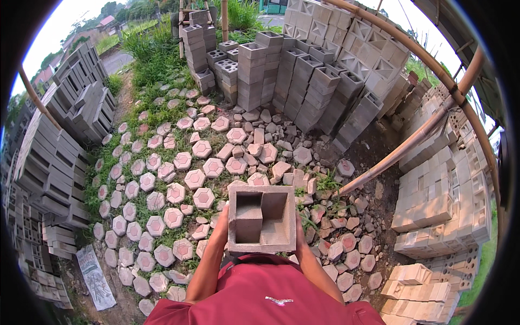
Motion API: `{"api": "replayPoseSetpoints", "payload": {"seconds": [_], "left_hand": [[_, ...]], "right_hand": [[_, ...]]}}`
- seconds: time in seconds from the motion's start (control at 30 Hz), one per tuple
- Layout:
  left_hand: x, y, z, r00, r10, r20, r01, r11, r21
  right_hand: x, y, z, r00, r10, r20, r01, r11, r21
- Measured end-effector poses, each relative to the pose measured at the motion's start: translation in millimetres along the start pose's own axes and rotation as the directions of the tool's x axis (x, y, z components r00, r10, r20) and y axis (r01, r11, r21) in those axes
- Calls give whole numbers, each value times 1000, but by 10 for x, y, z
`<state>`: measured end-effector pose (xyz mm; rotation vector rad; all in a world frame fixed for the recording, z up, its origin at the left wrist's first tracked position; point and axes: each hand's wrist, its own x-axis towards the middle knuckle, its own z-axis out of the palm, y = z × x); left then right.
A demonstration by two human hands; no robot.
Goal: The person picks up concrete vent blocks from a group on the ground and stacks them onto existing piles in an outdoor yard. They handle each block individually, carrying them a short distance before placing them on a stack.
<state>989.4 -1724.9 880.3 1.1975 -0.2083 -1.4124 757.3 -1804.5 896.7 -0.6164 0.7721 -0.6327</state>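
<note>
A square grey concrete ventilation block (261,247) is held up in front of my chest. Its open face shows recesses split by a stepped inner wall. My left hand (221,227) grips its left side, and my right hand (299,234) grips the right side. Most fingers of both hands are hidden behind or beneath the block. Both forearms come up from beside my maroon shirt.
Hexagonal paving stones (173,218) and broken rubble (290,172) cover the grassy ground ahead. Stacked hollow blocks (252,81) stand at the back, with more block stacks (422,208) at right and grey stacks (49,157) at left. A bamboo pole (395,149) slants down at right.
</note>
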Motion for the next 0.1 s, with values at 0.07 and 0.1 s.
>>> {"api": "replayPoseSetpoints", "payload": {"seconds": [0.07, 0.1], "left_hand": [[487, 455, -137, 998, 7, 60, -7, 1000, 11], [655, 599, -181, 994, 10, 104, -9, 1000, -12]], "right_hand": [[528, -209, 183, 999, 19, 32, -19, 1000, -11], [698, -319, 300, 998, 41, 37, -40, 999, -19]]}}
